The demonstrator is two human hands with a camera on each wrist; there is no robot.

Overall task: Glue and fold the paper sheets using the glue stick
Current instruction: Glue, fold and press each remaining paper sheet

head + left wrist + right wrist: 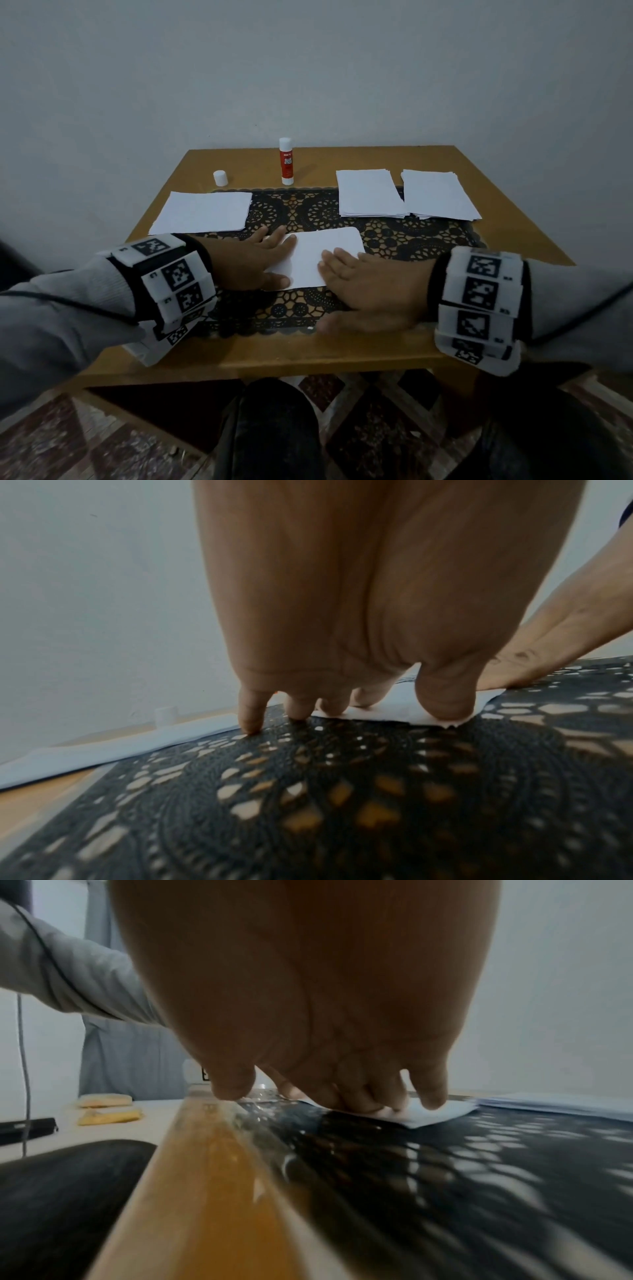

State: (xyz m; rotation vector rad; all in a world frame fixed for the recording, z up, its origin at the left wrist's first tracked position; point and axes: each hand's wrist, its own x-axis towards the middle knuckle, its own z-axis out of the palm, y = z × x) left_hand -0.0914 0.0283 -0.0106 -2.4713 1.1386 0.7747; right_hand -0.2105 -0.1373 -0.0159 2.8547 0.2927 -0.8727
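Fingers [274, 240] of the left hand [246, 260] lie straight and flat on the folded sheet [325, 255]; the right hand [373, 287] presses its other end the same way, gripping nothing. That sheet sits mid-mat [308, 209] on the worktop [308, 356], with the glue stick [286, 161] upright and uncapped at the back, its cap [220, 178] well apart. Uneven pressure could skew the fold, and wet glue might squeeze out onto the mat. Whether glue lies inside is hidden; both wrist views are blurred.

A brown wooden tabletop [479, 164] stands by a plain grey wall [308, 68] — a black lacy mat [291, 212] lies on top, a patterned floor [51, 452] below.
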